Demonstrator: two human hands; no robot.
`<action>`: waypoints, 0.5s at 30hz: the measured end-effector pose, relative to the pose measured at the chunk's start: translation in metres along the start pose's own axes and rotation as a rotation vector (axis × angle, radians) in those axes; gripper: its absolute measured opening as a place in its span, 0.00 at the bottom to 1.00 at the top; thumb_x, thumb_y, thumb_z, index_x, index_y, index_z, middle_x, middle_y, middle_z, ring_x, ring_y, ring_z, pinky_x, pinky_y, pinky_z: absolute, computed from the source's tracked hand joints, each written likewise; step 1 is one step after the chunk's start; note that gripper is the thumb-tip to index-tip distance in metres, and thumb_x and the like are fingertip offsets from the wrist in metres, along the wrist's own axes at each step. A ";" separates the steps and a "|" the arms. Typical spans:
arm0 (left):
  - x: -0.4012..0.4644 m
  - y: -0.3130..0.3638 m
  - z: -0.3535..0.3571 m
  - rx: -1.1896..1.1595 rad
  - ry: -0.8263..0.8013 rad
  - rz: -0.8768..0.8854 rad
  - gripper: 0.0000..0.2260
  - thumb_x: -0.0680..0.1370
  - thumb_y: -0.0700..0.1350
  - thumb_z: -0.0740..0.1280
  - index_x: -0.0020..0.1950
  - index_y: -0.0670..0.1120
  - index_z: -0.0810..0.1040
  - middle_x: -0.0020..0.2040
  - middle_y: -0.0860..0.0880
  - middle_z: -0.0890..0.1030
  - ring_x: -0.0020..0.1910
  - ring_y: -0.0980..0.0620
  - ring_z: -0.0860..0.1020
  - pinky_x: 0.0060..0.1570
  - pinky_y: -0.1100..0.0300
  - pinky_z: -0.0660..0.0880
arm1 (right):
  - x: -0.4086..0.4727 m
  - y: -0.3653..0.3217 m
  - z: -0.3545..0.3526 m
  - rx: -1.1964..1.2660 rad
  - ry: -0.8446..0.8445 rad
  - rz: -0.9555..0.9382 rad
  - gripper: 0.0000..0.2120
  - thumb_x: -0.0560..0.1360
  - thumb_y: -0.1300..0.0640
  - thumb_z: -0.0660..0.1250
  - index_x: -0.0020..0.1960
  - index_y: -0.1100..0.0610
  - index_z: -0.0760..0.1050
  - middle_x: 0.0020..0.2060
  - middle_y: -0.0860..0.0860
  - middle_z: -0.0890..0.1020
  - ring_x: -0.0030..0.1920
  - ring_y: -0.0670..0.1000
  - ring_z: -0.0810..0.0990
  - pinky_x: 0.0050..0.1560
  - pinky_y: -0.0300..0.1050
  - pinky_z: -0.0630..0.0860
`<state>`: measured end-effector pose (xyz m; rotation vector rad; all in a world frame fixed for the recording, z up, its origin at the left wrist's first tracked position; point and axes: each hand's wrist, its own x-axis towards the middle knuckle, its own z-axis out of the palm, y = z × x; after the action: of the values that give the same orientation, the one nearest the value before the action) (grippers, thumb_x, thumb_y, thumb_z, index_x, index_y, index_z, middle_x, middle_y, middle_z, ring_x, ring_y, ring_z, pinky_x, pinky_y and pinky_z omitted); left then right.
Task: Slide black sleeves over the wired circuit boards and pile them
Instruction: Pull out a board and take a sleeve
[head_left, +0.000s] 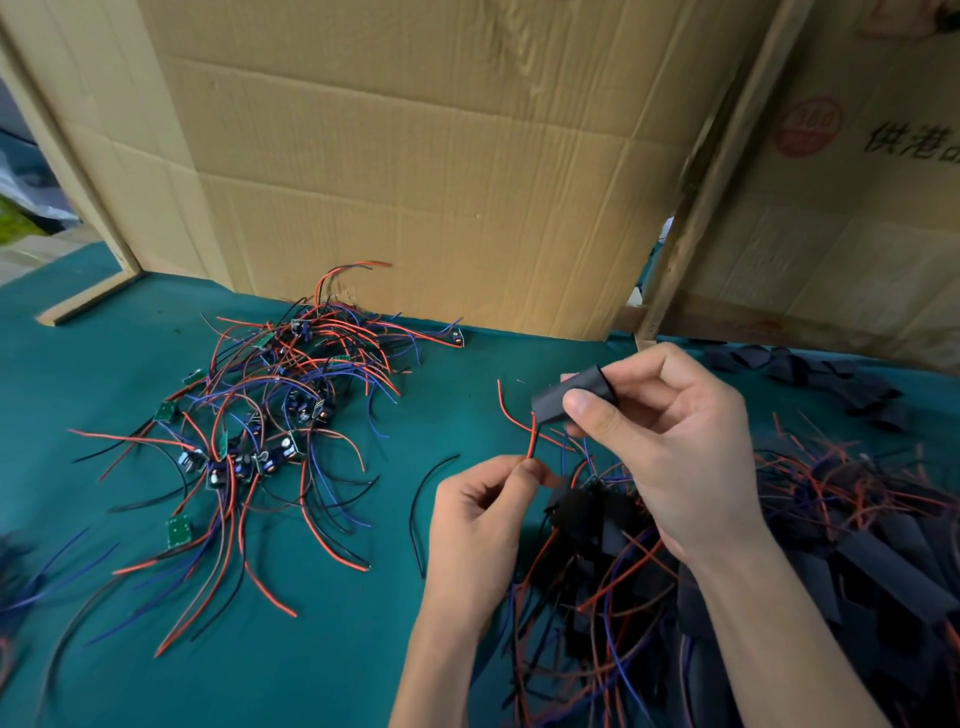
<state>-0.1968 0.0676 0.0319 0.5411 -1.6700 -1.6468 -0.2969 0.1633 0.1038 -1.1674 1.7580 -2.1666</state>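
My right hand (670, 441) pinches a black sleeve (563, 395) between thumb and fingers, held above the green table. A red wire (531, 436) runs from the sleeve's lower end down to my left hand (483, 519), which pinches it at the fingertips. The board at the wire's end is hidden, if it is inside the sleeve. A tangle of bare circuit boards with red, blue and black wires (260, 410) lies to the left. Under and right of my hands sits a pile of sleeved boards (779, 561).
Loose empty black sleeves (810, 374) lie at the back right. A large cardboard sheet (415, 182) stands behind the table, with a wooden post (701, 197) and a printed carton (857, 234) to its right. A single black wire (421, 499) lies by my left hand.
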 end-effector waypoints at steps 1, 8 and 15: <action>0.000 0.000 0.000 0.006 0.009 0.003 0.11 0.80 0.41 0.68 0.38 0.46 0.84 0.23 0.58 0.67 0.25 0.61 0.61 0.26 0.69 0.58 | 0.000 -0.001 0.000 -0.032 -0.016 -0.013 0.08 0.72 0.64 0.77 0.46 0.57 0.79 0.43 0.52 0.88 0.41 0.51 0.88 0.43 0.39 0.81; -0.002 0.004 0.000 0.029 0.046 0.023 0.10 0.74 0.49 0.67 0.38 0.45 0.84 0.26 0.55 0.62 0.27 0.56 0.57 0.27 0.63 0.55 | 0.002 -0.011 -0.004 -0.209 -0.004 -0.068 0.09 0.71 0.58 0.78 0.46 0.54 0.79 0.42 0.50 0.88 0.43 0.52 0.88 0.45 0.45 0.84; -0.003 0.005 0.000 0.039 0.028 0.038 0.10 0.75 0.49 0.66 0.39 0.49 0.85 0.25 0.57 0.66 0.26 0.59 0.60 0.27 0.64 0.59 | 0.002 -0.005 -0.004 -0.302 -0.037 -0.052 0.10 0.70 0.59 0.79 0.44 0.50 0.78 0.41 0.46 0.88 0.43 0.49 0.87 0.46 0.44 0.82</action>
<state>-0.1938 0.0703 0.0366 0.5452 -1.6854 -1.5754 -0.2989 0.1670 0.1086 -1.3193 2.1156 -1.9385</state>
